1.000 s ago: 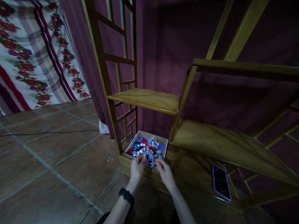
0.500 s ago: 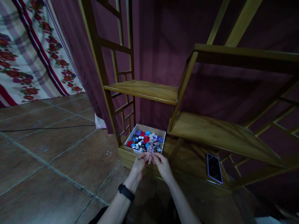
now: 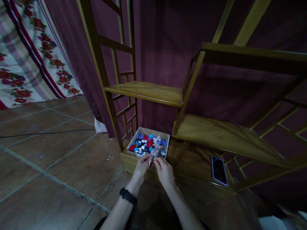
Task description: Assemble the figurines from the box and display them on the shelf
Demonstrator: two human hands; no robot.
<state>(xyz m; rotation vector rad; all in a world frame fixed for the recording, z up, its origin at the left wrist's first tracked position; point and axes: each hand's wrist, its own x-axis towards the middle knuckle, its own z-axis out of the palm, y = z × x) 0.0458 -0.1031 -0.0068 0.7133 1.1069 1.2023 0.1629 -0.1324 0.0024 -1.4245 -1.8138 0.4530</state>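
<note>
Both hands pinched on one small shiny trinket (image 3: 152, 155)
It sat right between the fingertips, with the left hand (image 3: 141, 166) and right hand (image 3: 164, 170) both closed on it, and it was too small and blurry to tell what it was. Just beyond the fingers was a white box (image 3: 168, 145) of colourful bits, low in the wooden shelf unit (image 3: 146, 92). A phone (image 3: 219, 166) lay well off to their right

Between left hand (image 3: 141, 166) and right hand (image 3: 165, 169), small shiny item (image 3: 152, 156) was too blurred to identify. Box (image 3: 153, 130) contents (red, blue bits) were too small to tell. Shelf unit (image 3: 144, 92) uprights ran off top edge. Pale object (image 3: 275, 222) was cropped at near right corner.
</note>
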